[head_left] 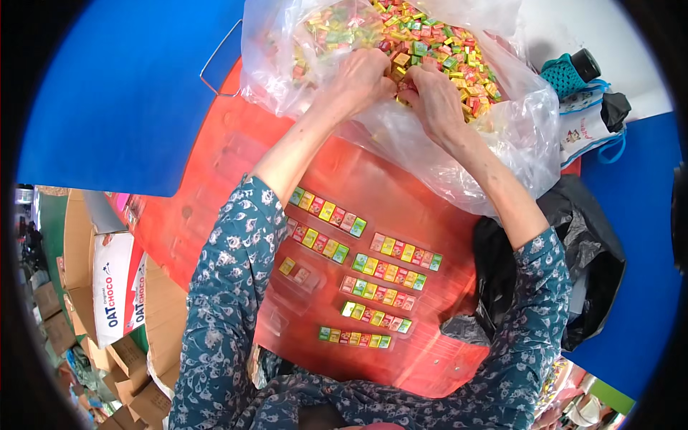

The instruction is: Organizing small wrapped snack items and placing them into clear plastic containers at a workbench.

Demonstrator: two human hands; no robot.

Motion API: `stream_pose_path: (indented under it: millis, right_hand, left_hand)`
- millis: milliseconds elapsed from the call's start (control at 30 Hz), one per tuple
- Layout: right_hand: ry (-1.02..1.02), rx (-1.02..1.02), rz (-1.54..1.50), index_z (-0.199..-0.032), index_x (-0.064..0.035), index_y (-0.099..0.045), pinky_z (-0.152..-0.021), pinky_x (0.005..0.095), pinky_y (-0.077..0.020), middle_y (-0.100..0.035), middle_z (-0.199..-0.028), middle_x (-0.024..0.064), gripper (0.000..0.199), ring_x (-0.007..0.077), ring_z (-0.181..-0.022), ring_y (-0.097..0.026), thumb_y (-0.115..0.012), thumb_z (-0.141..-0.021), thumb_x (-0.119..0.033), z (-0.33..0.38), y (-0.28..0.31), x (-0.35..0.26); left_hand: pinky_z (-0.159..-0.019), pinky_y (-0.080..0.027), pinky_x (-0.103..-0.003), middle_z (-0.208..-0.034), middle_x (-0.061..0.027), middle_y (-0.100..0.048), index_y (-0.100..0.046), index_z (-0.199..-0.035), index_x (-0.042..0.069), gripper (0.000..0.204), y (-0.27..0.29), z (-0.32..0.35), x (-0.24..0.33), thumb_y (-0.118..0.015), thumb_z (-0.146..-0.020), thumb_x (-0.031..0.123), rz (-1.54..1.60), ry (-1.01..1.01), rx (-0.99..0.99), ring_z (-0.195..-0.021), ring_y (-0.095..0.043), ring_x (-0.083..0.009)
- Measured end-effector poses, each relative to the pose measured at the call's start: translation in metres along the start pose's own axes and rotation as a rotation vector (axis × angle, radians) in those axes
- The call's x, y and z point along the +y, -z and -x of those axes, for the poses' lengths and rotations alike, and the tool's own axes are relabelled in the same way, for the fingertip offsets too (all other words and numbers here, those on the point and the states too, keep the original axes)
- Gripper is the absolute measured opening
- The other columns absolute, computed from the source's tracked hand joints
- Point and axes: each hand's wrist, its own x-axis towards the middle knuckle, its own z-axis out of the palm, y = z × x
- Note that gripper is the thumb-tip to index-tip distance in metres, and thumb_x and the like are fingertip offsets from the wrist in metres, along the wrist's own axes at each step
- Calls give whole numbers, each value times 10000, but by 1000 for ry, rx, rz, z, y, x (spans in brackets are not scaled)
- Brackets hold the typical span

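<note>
A large clear plastic bag (527, 107) lies open at the far side, heaped with tiny red, yellow, green and pink boxes (459, 54). Both my hands reach into its mouth, close together at the near edge of the heap. My left hand (360, 82) is closed, its fingertips curled down among the boxes. Beside it my right hand (436, 100) has its fingers pinched together; what either hand holds is hidden. Nearer me, several narrow clear trays (383, 290) contain rows of these boxes. Another clear tray (299, 276), partly behind my left sleeve, has only a few boxes.
The red table (437, 351) carries the trays and bag. Blue boards (115, 93) flank it. A black plastic bag (573, 251) sits by my right arm. Further right are a bottle in a teal knitted cover (570, 72) and a drawstring pouch (584, 125). Cardboard boxes (79, 258) stand left.
</note>
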Motion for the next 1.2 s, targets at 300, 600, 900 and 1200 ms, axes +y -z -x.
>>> stream_pose_path:
  millis: [300, 600, 900, 1200]
  right_hand:
    - [97, 277, -155, -900, -10, -558, -679, 347, -457, -572, -921, 116, 116, 263, -767, -570, -572, -809, -80, 12, 17, -4]
    - [318, 223, -425, -905, -6, -585, -669, 303, -454, -574, -860, 92, 135, 214, -760, -572, -592, -771, -18, 68, 72, -110]
    - [549, -362, -481, -817, -8, -520, -608, 389, -476, -535, -888, 136, 173, 346, -791, -569, -632, -686, -2, 140, -2, -166]
    - [691, -469, -372, -783, 0, -474, -593, 413, -477, -489, -872, 145, 360, 363, -746, -554, -623, -470, 99, 148, -19, -177]
  left_hand:
    - [-536, -414, -360, -602, -161, -546, -532, -684, -19, 215, 16, 45, 3, -562, -783, 170, 400, -39, 314, -578, -560, -244]
    - [-479, -394, -269, -632, -49, -576, -619, -719, 8, 154, 95, 106, 29, -603, -778, 149, 650, 10, 486, -518, -513, -128]
    - [-387, -238, -179, -704, -65, -589, -588, -851, -10, 231, 131, 294, 17, -612, -838, 220, 1134, 767, 214, -429, -384, -40]
    - [-319, -185, -158, -720, -72, -605, -596, -853, 14, 157, 109, 378, 22, -572, -871, 169, 1378, 887, 353, -382, -350, -34]
